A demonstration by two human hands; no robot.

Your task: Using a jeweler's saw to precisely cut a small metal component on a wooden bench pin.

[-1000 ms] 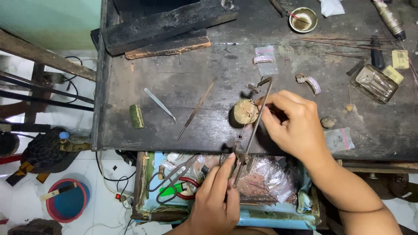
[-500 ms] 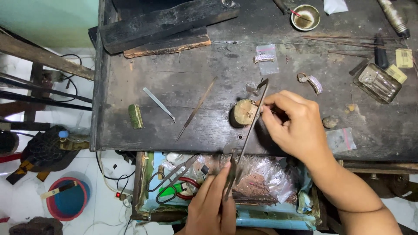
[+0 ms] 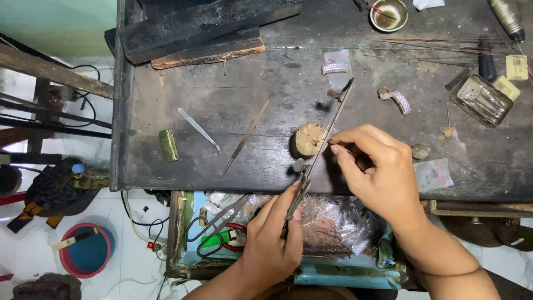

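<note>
Head view looks straight down on a dark, scarred workbench (image 3: 166, 111). Far left on it lies a small green block (image 3: 168, 145), then flat steel tweezers (image 3: 199, 129) and a thin brown rod (image 3: 247, 134), each lying apart from the others. Below the bench edge an open drawer (image 3: 183, 233) holds scissors (image 3: 216, 225) and crumpled clear plastic (image 3: 333, 222). The left hand (image 3: 272, 244) comes up from the drawer side, fingers closed around the lower end of a long slim metal tool (image 3: 325, 136) that slants up across the bench edge. Just beside the tool sits a round wooden peg (image 3: 307, 139). The right hand (image 3: 380, 172) rests on the bench, thumb and forefinger pinched on something tiny against the tool; what it is I cannot tell. Further right lie a beaded ring piece (image 3: 397, 100), a small plastic bag (image 3: 433, 175) and a glass dish (image 3: 480, 99).
</note>
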